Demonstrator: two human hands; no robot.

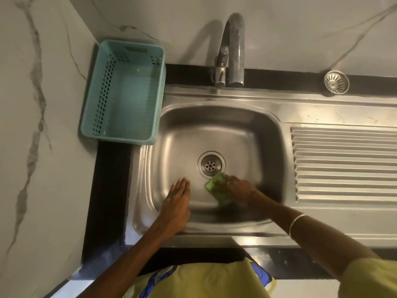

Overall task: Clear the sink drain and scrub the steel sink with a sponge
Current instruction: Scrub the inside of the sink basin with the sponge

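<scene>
The steel sink (247, 130) fills the middle of the view, with its round drain (211, 164) uncovered in the basin floor. My right hand (235, 187) presses a green sponge (217, 188) flat on the basin floor just below and right of the drain. My left hand (177, 201) lies flat with fingers together on the basin's near left slope, holding nothing. The metal drain strainer (336, 82) lies out on the dark counter at the back right.
A teal plastic basket (123, 93) stands on the counter left of the sink. The steel tap (233, 50) arches over the basin's back edge. A ribbed draining board (343, 164) extends to the right. Marble walls close in on the left and at the back.
</scene>
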